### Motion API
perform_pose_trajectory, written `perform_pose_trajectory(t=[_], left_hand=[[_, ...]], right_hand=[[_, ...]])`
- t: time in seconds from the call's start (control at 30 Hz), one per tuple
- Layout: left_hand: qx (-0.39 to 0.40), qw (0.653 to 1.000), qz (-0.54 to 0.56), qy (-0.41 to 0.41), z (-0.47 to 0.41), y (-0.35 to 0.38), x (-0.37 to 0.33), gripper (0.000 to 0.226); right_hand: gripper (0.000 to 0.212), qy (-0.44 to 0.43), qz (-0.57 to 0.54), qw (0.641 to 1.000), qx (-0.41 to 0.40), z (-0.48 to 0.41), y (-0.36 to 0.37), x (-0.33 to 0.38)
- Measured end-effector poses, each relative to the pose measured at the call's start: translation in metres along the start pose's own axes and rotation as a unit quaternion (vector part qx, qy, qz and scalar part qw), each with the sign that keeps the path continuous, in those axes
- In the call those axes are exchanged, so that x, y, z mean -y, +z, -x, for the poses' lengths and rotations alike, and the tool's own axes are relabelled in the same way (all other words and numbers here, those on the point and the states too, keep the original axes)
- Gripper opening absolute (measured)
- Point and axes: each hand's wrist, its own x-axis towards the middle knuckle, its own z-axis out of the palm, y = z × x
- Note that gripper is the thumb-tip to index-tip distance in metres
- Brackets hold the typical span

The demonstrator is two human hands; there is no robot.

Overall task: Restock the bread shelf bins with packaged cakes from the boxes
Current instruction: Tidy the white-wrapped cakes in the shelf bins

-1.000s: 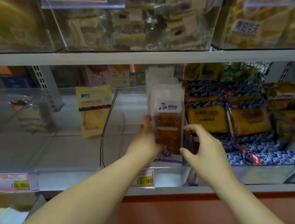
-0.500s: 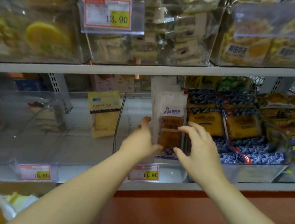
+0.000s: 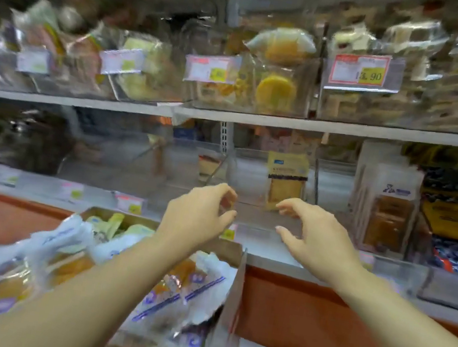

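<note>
Both hands hang in front of the lower shelf with a gap between them, and neither holds anything: the left hand (image 3: 199, 214) has its fingers loosely curled toward the thumb, and the right hand (image 3: 315, 240) is half spread, palm down. Just beyond them, inside a clear bin (image 3: 256, 236), one yellow package (image 3: 285, 180) stands upright. To the right of the right hand stands a row of packaged cakes (image 3: 389, 213) (upright, in white-topped wrappers). Under the left forearm sits an open cardboard box (image 3: 227, 251) heaped with more wrapped cakes (image 3: 18, 283).
</note>
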Motion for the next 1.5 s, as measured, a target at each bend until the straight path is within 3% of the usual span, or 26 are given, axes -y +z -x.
perform_pose_trajectory(t=[0.23,0.4,0.53,0.67,0.9,1.0,1.1,1.27,1.4,1.5], left_hand=[[0.028,0.994,-0.024,-0.105,0.078,-0.046,0.096,0.026],[0.084,0.986,-0.047,-0.136,0.123,-0.059,0.129,0.035],[0.109,0.985,-0.043,-0.13,0.141,-0.058,0.142,0.032],[0.14,0.984,0.004,-0.108,0.147,-0.059,0.142,0.055],[0.219,0.972,-0.073,-0.051,0.151,-0.066,0.142,0.066],[0.238,0.963,-0.12,-0.046,0.149,-0.07,0.14,0.055],[0.24,0.963,-0.109,-0.046,0.149,-0.072,0.137,0.028],[0.225,0.971,-0.064,-0.049,0.146,-0.073,0.129,0.019],[0.181,0.982,0.008,-0.058,0.138,-0.085,0.117,0.01],[0.109,0.991,0.067,-0.048,0.126,-0.097,0.098,0.017]], right_hand=[[0.036,-0.05,-0.007,0.989,0.137,-0.007,0.046,0.078],[0.066,-0.058,0.047,0.953,0.295,-0.007,0.095,0.102],[0.081,0.01,0.043,0.935,0.351,-0.008,0.12,0.102],[0.091,0.065,-0.001,0.931,0.358,-0.016,0.123,0.096],[0.085,0.088,0.009,0.938,0.335,-0.023,0.118,0.101],[0.058,0.109,-0.042,0.932,0.342,-0.024,0.117,0.098],[0.033,0.135,-0.094,0.922,0.35,-0.026,0.115,0.095],[0.023,0.134,-0.094,0.926,0.339,-0.026,0.101,0.098],[0.025,0.093,-0.088,0.965,0.23,-0.025,0.07,0.104],[0.034,0.086,-0.166,0.968,0.17,-0.021,0.043,0.099]])
